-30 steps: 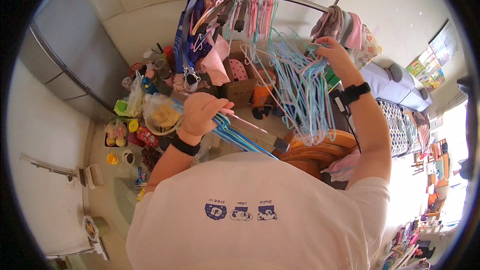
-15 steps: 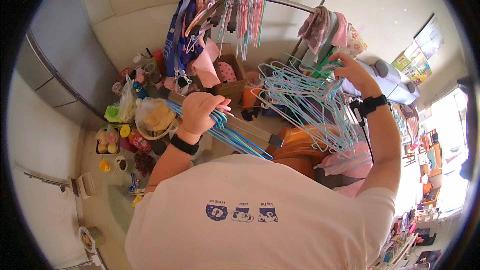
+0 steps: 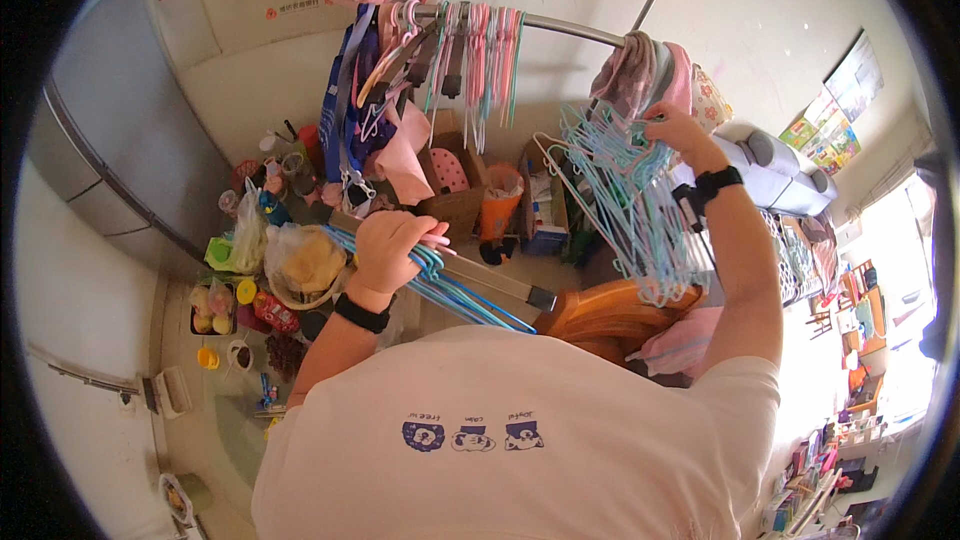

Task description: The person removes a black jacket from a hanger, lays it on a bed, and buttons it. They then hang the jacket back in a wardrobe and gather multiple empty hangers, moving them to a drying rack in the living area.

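My left hand (image 3: 384,252) is closed at the hook end of several blue hangers (image 3: 462,302), beside a grey metal bar (image 3: 490,275); a pink tip sticks out past the fingers. Whether the hand also grips the bar is hidden. Raised at the right, my right hand (image 3: 682,136) has its fingers closed round the hooks of a large tangled bunch of pale teal and blue hangers (image 3: 635,215). The bunch hangs down in front of a wooden chair back (image 3: 610,308).
Pink and green hangers (image 3: 480,65) hang from a metal rail (image 3: 570,30), with cloths (image 3: 628,75) at its right end. Below stand a cardboard box (image 3: 455,202) and an orange bin (image 3: 502,202). Bags, a basket (image 3: 275,265) and jars crowd the left floor.
My right hand has shifted slightly left, and the bunch of hangers now hangs steeper and narrower beneath it. My left hand has stayed nearly in place, still closed at the blue hangers.
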Motion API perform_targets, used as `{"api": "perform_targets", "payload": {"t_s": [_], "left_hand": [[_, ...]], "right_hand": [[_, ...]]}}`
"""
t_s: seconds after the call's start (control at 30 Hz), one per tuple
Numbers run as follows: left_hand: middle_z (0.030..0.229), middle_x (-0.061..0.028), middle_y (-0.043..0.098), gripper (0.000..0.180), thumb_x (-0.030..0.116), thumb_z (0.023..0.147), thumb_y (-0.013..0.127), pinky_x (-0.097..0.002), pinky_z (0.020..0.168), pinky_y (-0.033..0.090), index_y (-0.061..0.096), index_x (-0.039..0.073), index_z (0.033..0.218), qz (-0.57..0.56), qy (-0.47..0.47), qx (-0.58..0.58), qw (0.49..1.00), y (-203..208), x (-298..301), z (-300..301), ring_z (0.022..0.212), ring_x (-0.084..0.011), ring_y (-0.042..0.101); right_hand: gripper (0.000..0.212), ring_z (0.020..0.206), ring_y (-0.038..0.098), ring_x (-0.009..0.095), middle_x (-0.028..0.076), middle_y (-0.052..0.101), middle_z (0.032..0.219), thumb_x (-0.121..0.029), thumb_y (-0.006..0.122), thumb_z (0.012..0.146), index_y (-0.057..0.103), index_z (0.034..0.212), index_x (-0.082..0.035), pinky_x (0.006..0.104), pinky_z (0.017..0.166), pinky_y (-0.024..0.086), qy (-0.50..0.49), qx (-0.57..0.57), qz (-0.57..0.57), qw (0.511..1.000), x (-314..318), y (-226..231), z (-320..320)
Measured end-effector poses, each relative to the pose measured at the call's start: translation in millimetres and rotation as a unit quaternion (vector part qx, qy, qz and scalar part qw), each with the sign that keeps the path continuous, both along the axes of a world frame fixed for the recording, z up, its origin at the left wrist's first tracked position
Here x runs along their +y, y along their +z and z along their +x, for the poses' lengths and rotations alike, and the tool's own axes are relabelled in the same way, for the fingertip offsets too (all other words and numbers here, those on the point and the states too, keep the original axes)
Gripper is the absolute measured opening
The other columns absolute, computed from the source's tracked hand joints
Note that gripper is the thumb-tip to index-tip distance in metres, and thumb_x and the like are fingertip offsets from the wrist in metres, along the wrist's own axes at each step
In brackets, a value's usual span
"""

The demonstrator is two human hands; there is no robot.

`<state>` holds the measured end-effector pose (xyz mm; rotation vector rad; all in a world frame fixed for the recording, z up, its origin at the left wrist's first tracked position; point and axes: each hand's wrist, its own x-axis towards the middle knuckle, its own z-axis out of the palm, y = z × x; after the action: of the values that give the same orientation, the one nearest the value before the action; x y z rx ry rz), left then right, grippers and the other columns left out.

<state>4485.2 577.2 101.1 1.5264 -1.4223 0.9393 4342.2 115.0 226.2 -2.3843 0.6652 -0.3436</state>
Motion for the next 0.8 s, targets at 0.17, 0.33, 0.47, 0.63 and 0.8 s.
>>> {"api": "perform_targets", "payload": {"t_s": [0.17, 0.33, 0.47, 0.63, 0.8], "left_hand": [[0.067, -0.0059, 0.064, 0.021, 0.014, 0.073, 0.081, -0.0396, 0.053, 0.044, 0.064, 0.010, 0.084, 0.050, 0.042, 0.039, 0.997, -8, -1, 13, 0.060, -0.0282, 0.061], [0.070, -0.0058, 0.065, 0.021, 0.013, 0.073, 0.082, -0.0395, 0.055, 0.046, 0.064, 0.010, 0.084, 0.078, 0.074, 0.041, 0.993, -8, -4, 29, 0.062, -0.0281, 0.062], [0.071, -0.0061, 0.065, 0.021, 0.012, 0.072, 0.082, -0.0391, 0.055, 0.046, 0.064, 0.010, 0.083, 0.092, 0.096, 0.045, 0.990, -8, -7, 37, 0.064, -0.0279, 0.062], [0.063, -0.0056, 0.058, 0.019, 0.016, 0.074, 0.080, -0.0381, 0.050, 0.041, 0.064, 0.011, 0.082, 0.086, 0.113, 0.047, 0.989, -6, -8, 41, 0.055, -0.0276, 0.056], [0.067, -0.0067, 0.061, 0.020, 0.016, 0.073, 0.082, -0.0389, 0.052, 0.042, 0.064, 0.011, 0.080, 0.093, 0.169, 0.048, 0.980, -5, -3, 40, 0.059, -0.0287, 0.059]], "right_hand": [[0.031, 0.079, 0.057, 0.017, 0.006, 0.064, 0.086, -0.014, 0.071, 0.071, 0.064, 0.098, 0.000, 0.0303, 0.069, 0.046, -0.002, -0.041, 0.069, 0.997, -39, -45, 65], [0.027, 0.075, 0.062, 0.017, 0.007, 0.066, 0.079, -0.018, 0.071, 0.070, 0.065, 0.091, 0.000, 0.0320, 0.066, 0.049, -0.044, -0.126, 0.049, 0.990, -70, -62, 125], [0.036, 0.078, 0.067, 0.025, 0.013, 0.070, 0.082, -0.026, 0.072, 0.067, 0.067, 0.091, 0.000, 0.0349, 0.072, 0.053, -0.097, -0.124, -0.055, 0.986, -85, -37, 175], [0.042, 0.084, 0.068, 0.029, 0.015, 0.070, 0.089, -0.026, 0.071, 0.067, 0.065, 0.098, 0.001, 0.0367, 0.077, 0.053, -0.115, -0.167, -0.042, 0.978, -86, -2, 234], [0.043, 0.092, 0.068, 0.031, 0.018, 0.071, 0.093, -0.027, 0.071, 0.066, 0.066, 0.098, 0.001, 0.0384, 0.081, 0.053, -0.124, -0.153, -0.047, 0.979, -85, 16, 269]]}}
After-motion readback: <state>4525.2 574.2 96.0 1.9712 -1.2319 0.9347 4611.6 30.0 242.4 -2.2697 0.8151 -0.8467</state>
